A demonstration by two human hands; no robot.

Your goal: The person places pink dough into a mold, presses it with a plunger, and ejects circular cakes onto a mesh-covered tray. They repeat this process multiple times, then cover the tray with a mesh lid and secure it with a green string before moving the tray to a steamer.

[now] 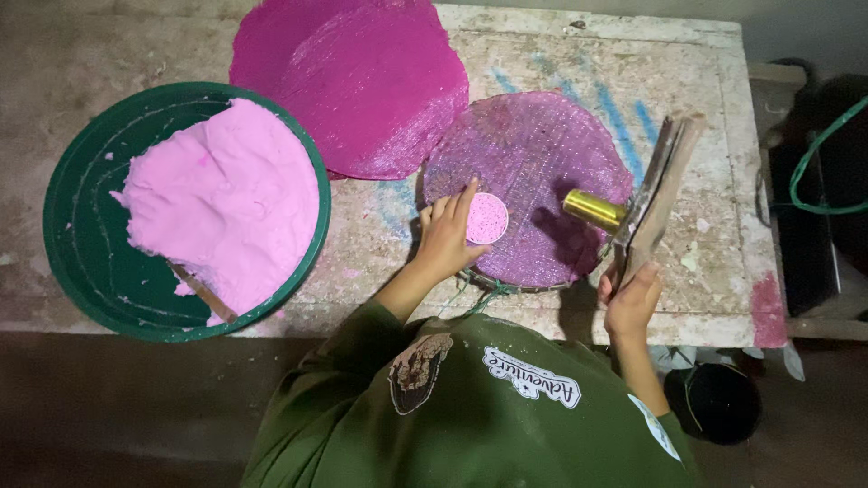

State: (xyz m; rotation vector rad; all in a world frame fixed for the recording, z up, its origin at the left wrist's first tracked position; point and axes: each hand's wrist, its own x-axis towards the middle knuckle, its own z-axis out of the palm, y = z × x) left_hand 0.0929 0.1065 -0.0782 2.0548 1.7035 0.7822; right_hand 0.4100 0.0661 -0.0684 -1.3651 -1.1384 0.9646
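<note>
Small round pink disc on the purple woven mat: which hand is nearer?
Left. The left hand touches the small round pink disc at its fingertips; the right hand is off to the disc's right, holding a flat wooden tool by the mat's edge.
</note>
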